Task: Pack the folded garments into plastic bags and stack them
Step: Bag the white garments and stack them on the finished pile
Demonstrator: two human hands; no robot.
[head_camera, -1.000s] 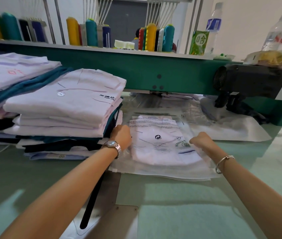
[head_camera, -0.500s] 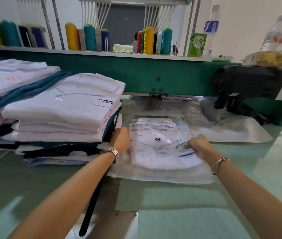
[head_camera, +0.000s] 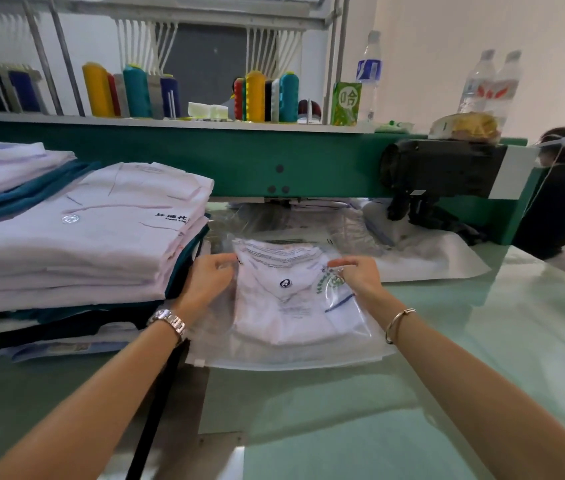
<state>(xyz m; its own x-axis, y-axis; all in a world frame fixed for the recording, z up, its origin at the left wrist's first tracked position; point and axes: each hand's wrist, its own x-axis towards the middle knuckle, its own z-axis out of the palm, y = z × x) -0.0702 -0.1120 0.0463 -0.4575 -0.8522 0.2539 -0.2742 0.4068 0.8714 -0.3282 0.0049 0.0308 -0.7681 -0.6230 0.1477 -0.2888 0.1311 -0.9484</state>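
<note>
I saw my two hands out in front of me on the pale green table point(head_camera: 482, 341). A clear plastic bag point(head_camera: 295, 355) lay flat on the table, right in the middle. A folded white shirt point(head_camera: 284, 306) was inside it, and the shirt had a small round mark on it.

My left hand point(head_camera: 205, 282) was at the 9 o'clock side of the bag. Its fingers were bent and pinched the plastic near the far left corner of the shirt. My right hand point(head_camera: 360, 275) was at the 3 o'clock side. Its fingers were bent too and held the crinkled plastic at the far right corner. Both hands were holding the bag, not flat and not wide.

A silver watch point(head_camera: 170, 322) was on my left wrist. A thin bangle point(head_camera: 397, 323) was on my right wrist.

At 9 o'clock from the bag stood a tall stack of folded shirts point(head_camera: 84, 237), mostly white with some dark ones lower down. My left hand was just beside it.

At 12 o'clock, more clear bags point(head_camera: 274, 223) lay under a big green machine beam point(head_camera: 205, 161). Bright thread cones point(head_camera: 257, 95) stood on top of it.
</note>
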